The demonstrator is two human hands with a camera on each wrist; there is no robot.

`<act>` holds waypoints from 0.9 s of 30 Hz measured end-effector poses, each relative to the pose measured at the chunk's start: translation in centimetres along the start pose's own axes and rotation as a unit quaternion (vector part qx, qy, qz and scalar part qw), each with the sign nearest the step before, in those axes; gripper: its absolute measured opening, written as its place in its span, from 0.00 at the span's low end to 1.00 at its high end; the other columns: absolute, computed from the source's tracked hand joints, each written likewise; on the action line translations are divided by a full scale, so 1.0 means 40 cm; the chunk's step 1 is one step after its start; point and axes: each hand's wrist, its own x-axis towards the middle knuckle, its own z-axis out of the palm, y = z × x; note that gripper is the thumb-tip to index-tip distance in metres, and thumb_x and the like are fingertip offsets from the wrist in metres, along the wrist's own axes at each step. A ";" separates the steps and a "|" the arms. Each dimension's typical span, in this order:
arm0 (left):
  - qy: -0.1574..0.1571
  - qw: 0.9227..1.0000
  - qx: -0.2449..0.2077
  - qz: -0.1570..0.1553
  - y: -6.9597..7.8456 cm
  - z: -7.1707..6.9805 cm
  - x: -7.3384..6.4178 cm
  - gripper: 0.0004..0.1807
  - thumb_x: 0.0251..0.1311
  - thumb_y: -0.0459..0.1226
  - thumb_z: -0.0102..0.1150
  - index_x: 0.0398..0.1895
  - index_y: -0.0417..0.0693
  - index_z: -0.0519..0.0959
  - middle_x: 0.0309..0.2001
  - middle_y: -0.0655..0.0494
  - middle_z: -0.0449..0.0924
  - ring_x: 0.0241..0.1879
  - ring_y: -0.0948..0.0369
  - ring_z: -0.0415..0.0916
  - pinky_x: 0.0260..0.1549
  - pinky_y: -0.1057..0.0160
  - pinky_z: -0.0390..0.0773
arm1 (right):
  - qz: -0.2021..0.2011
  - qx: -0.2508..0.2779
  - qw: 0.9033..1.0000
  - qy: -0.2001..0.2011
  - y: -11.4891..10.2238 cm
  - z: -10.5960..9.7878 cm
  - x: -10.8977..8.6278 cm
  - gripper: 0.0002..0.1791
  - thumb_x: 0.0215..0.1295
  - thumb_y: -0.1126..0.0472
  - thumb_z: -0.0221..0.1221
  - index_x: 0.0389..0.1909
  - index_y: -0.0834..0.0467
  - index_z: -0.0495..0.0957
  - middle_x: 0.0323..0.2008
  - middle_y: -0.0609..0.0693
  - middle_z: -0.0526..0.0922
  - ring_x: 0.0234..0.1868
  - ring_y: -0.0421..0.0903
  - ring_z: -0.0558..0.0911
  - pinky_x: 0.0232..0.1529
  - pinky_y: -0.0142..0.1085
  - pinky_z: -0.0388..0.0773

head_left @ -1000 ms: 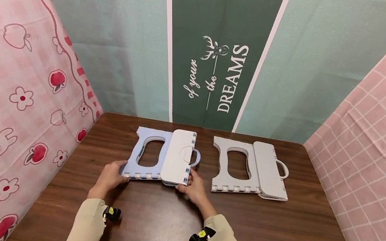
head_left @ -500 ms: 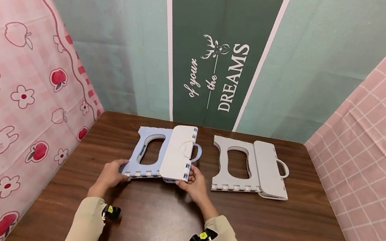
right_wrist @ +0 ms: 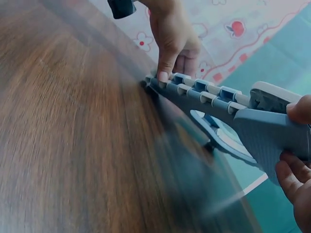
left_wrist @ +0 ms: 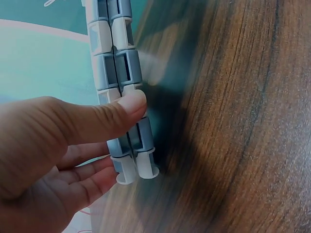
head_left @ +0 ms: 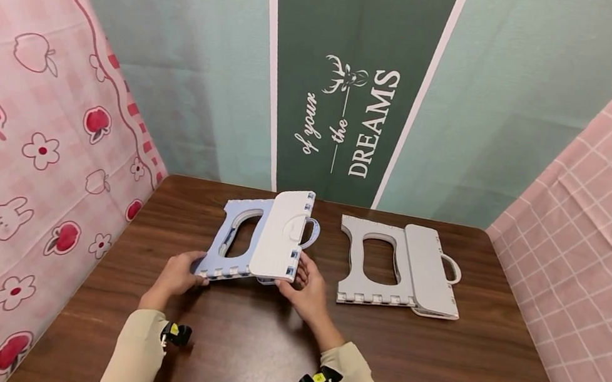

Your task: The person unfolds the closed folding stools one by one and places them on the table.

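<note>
A folded blue-and-white folding step stool (head_left: 280, 238) is held between both hands over the back left of the table. Its right end, with the white panel and the looped blue handle (head_left: 310, 234), is tilted up. My left hand (head_left: 178, 276) pinches the left near corner; in the left wrist view the thumb (left_wrist: 132, 103) presses across the hinged edge, with the fingers behind. My right hand (head_left: 307, 289) grips the near corner of the raised end, thumb on one face and fingers (right_wrist: 290, 177) on the other, as the right wrist view shows.
A folded grey step stool (head_left: 426, 271) with a looped handle lies to the right on the brown wooden table (head_left: 243, 348). A green cloth (head_left: 200, 78) hangs behind the table, with pink patterned cloth (head_left: 57, 188) at the left and pink checked cloth (head_left: 598, 262) at the right.
The right end of the blue-and-white stool has risen, tilting it further, and my right hand has moved up with it. My left hand keeps its hold on the left corner. The grey stool stays put.
</note>
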 end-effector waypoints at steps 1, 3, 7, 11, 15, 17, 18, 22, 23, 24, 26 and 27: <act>0.000 1.000 -0.003 -0.003 0.001 -0.001 0.000 0.33 0.41 0.33 0.72 0.54 0.32 0.73 0.52 0.33 0.72 0.51 0.41 0.69 0.50 0.44 0.66 | -0.002 0.001 1.000 0.001 -0.003 0.001 0.000 0.40 0.45 0.78 0.65 0.61 0.77 0.58 0.51 0.70 0.72 0.50 0.61 0.74 0.49 0.45 0.72; 0.001 1.000 -0.007 -0.003 0.003 -0.004 0.000 0.33 0.40 0.34 0.73 0.54 0.32 0.74 0.51 0.33 0.73 0.50 0.41 0.70 0.49 0.44 0.66 | -0.009 0.006 1.000 0.006 -0.006 0.002 0.000 0.40 0.45 0.78 0.65 0.61 0.78 0.58 0.52 0.70 0.72 0.50 0.61 0.74 0.49 0.45 0.72; -0.001 1.000 -0.017 -0.007 0.004 -0.006 0.001 0.34 0.37 0.34 0.75 0.52 0.34 0.75 0.48 0.35 0.75 0.47 0.44 0.72 0.47 0.46 0.68 | -0.017 0.028 0.999 0.012 -0.004 0.002 -0.002 0.40 0.45 0.78 0.64 0.61 0.78 0.58 0.51 0.71 0.71 0.49 0.61 0.73 0.49 0.41 0.72; -0.011 0.999 -0.029 -0.021 0.008 -0.002 0.000 0.34 0.35 0.33 0.76 0.51 0.36 0.76 0.46 0.39 0.77 0.43 0.48 0.73 0.44 0.47 0.70 | -0.031 0.043 0.998 0.014 0.000 0.002 -0.009 0.39 0.45 0.79 0.63 0.61 0.79 0.57 0.51 0.72 0.70 0.49 0.63 0.72 0.49 0.39 0.72; -0.017 0.999 -0.035 -0.016 0.010 -0.001 0.000 0.32 0.35 0.31 0.76 0.50 0.36 0.76 0.43 0.42 0.79 0.40 0.51 0.73 0.42 0.50 0.71 | -0.062 0.034 0.997 0.020 -0.006 0.004 -0.013 0.38 0.45 0.80 0.63 0.60 0.80 0.58 0.51 0.73 0.71 0.49 0.65 0.73 0.48 0.46 0.72; -0.024 0.999 -0.038 -0.010 0.010 -0.003 0.000 0.32 0.35 0.31 0.75 0.50 0.36 0.76 0.42 0.43 0.79 0.39 0.52 0.74 0.42 0.51 0.71 | -0.076 0.019 0.997 0.027 -0.013 0.005 -0.013 0.38 0.44 0.79 0.64 0.58 0.80 0.59 0.51 0.73 0.72 0.50 0.65 0.73 0.50 0.51 0.70; -0.027 0.999 -0.040 -0.008 0.009 -0.005 0.000 0.31 0.36 0.30 0.75 0.50 0.35 0.76 0.42 0.44 0.79 0.39 0.53 0.74 0.41 0.51 0.72 | -0.081 0.012 0.996 0.029 -0.016 0.006 -0.013 0.37 0.44 0.79 0.64 0.58 0.81 0.60 0.51 0.73 0.72 0.51 0.65 0.72 0.51 0.52 0.69; -0.035 0.998 -0.054 -0.002 0.015 -0.002 0.000 0.30 0.36 0.29 0.74 0.49 0.35 0.76 0.40 0.45 0.79 0.38 0.54 0.75 0.40 0.52 0.72 | -0.090 0.002 0.995 0.036 -0.029 0.005 -0.016 0.37 0.44 0.78 0.64 0.57 0.80 0.61 0.52 0.73 0.71 0.55 0.64 0.70 0.54 0.53 0.65; -0.034 0.998 -0.057 -0.002 0.018 -0.002 0.000 0.30 0.36 0.28 0.74 0.49 0.35 0.76 0.39 0.46 0.79 0.38 0.54 0.75 0.40 0.53 0.73 | -0.089 0.013 0.995 0.033 -0.030 0.006 -0.016 0.37 0.44 0.79 0.64 0.57 0.80 0.60 0.52 0.73 0.71 0.55 0.64 0.70 0.54 0.52 0.65; -0.035 0.998 -0.059 -0.002 0.019 -0.002 0.001 0.30 0.35 0.28 0.74 0.48 0.35 0.76 0.39 0.46 0.79 0.37 0.54 0.75 0.40 0.53 0.73 | -0.088 0.021 0.995 0.031 -0.032 0.006 -0.015 0.37 0.44 0.79 0.64 0.57 0.80 0.60 0.52 0.73 0.71 0.55 0.64 0.70 0.54 0.51 0.66; -0.036 0.998 -0.059 0.002 0.022 0.001 0.002 0.29 0.35 0.28 0.74 0.47 0.34 0.76 0.38 0.47 0.79 0.37 0.54 0.75 0.39 0.53 0.73 | -0.085 0.040 0.995 0.029 -0.034 0.006 -0.014 0.37 0.43 0.80 0.63 0.57 0.80 0.59 0.52 0.73 0.70 0.53 0.63 0.71 0.54 0.47 0.67; -0.035 0.998 -0.059 0.002 0.024 0.002 0.002 0.29 0.34 0.27 0.74 0.47 0.34 0.76 0.38 0.47 0.79 0.37 0.54 0.75 0.39 0.53 0.74 | -0.086 0.049 0.995 0.027 -0.035 0.007 -0.014 0.37 0.43 0.81 0.62 0.57 0.80 0.58 0.52 0.73 0.70 0.53 0.62 0.71 0.54 0.45 0.68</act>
